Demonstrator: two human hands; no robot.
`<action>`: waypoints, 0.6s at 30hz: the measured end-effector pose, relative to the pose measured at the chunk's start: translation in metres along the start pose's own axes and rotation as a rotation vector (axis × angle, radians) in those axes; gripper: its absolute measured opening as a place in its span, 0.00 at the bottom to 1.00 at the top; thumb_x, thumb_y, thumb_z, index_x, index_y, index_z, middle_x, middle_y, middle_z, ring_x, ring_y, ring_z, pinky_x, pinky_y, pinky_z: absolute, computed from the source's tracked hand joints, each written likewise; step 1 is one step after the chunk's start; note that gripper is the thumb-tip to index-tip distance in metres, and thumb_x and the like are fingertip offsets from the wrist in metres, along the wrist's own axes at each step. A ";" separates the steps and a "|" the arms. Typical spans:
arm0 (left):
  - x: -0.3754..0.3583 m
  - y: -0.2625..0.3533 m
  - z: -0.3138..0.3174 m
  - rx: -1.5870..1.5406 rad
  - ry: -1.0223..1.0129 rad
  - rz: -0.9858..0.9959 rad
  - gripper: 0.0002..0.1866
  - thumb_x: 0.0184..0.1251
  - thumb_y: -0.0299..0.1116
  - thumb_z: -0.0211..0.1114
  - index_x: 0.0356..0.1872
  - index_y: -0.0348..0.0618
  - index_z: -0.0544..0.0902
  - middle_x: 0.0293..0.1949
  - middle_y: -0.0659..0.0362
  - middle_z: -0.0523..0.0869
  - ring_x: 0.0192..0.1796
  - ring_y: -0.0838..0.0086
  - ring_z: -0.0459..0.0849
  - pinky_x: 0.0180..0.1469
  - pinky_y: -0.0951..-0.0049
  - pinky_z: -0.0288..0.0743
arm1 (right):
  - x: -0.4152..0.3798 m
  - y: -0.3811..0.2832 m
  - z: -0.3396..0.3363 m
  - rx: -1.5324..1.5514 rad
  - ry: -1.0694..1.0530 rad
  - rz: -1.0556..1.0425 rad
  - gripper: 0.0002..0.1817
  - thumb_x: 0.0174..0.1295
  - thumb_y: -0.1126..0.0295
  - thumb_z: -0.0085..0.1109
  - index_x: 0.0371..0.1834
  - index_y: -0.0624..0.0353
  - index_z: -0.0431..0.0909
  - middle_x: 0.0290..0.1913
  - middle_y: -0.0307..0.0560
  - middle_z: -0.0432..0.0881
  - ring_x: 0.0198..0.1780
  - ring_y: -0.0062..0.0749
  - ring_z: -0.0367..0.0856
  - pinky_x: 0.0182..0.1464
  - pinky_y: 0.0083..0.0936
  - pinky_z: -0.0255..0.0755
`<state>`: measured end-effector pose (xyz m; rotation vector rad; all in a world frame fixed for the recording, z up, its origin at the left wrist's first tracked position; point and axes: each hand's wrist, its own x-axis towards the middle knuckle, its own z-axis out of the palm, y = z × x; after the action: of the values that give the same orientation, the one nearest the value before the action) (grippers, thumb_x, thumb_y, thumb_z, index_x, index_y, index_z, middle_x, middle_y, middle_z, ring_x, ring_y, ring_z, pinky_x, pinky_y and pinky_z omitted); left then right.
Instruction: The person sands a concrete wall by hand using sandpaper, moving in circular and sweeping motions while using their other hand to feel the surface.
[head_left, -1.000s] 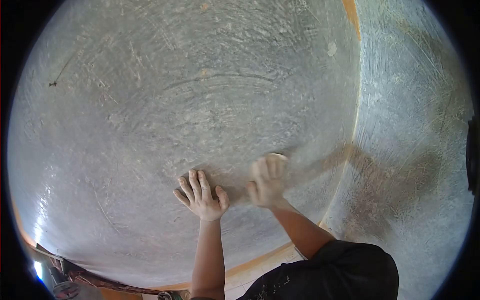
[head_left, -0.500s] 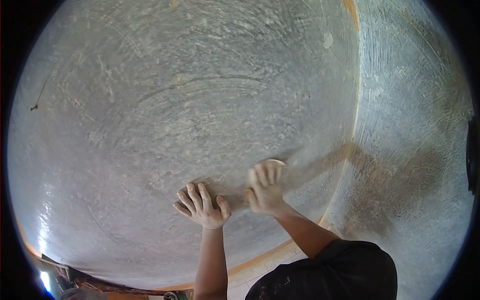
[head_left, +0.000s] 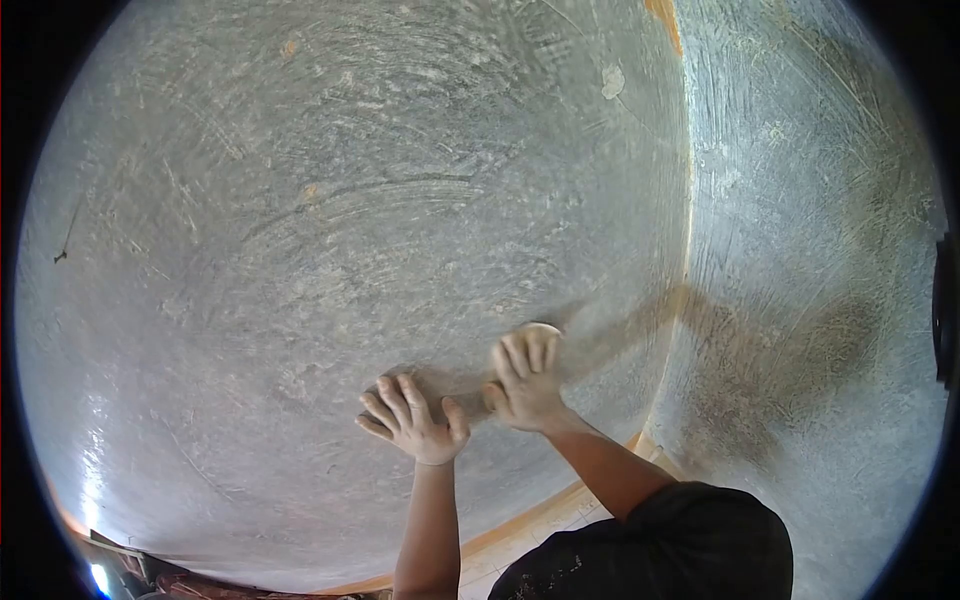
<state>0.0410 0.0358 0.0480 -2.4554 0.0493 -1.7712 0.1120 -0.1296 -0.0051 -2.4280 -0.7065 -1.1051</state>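
A grey wall (head_left: 330, 290) with swirling scratch marks fills most of the view. Lower centre, my left hand (head_left: 415, 425) lies flat against it, fingers spread and dusted pale, with nothing in it. To its right, my right hand (head_left: 525, 385) presses on the wall with its fingers over a pale, round-edged pad (head_left: 545, 327). Only the pad's upper rim shows past the fingertips; the rest is hidden beneath the hand. The two hands are close together but apart.
On the right, a second grey wall (head_left: 800, 200) meets the first at a vertical corner, with an arm's shadow across it. Pale floor tiles (head_left: 530, 535) show below, beside my dark sleeve. Dark items (head_left: 190, 580) lie at the lower left.
The view has shifted, so the wall marks and corner sit further left. My left hand appears slightly right and lower, nearer my right hand, which still covers the pad.
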 end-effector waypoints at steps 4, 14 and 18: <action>-0.004 0.006 0.002 0.010 -0.050 0.122 0.43 0.53 0.42 0.56 0.73 0.35 0.62 0.77 0.44 0.52 0.80 0.43 0.37 0.73 0.37 0.17 | -0.001 0.018 0.007 0.575 0.044 0.448 0.48 0.73 0.44 0.33 0.75 0.74 0.25 0.77 0.73 0.20 0.76 0.69 0.11 0.71 0.65 0.12; -0.013 0.028 0.016 -0.027 -0.040 0.029 0.43 0.56 0.46 0.56 0.74 0.37 0.60 0.78 0.44 0.51 0.80 0.43 0.34 0.72 0.36 0.17 | 0.031 0.006 -0.048 0.467 -0.043 0.220 0.41 0.72 0.45 0.34 0.73 0.74 0.48 0.75 0.73 0.32 0.75 0.72 0.20 0.70 0.68 0.12; -0.015 0.024 0.017 0.007 -0.045 0.051 0.44 0.58 0.47 0.55 0.75 0.37 0.58 0.78 0.42 0.49 0.80 0.43 0.34 0.72 0.36 0.17 | -0.023 0.090 0.015 0.246 0.137 -0.070 0.38 0.70 0.55 0.36 0.77 0.69 0.44 0.79 0.66 0.35 0.78 0.66 0.21 0.70 0.71 0.16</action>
<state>0.0530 0.0143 0.0256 -2.4650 0.1000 -1.6921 0.1598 -0.2003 -0.0435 -2.1159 -0.8346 -1.1266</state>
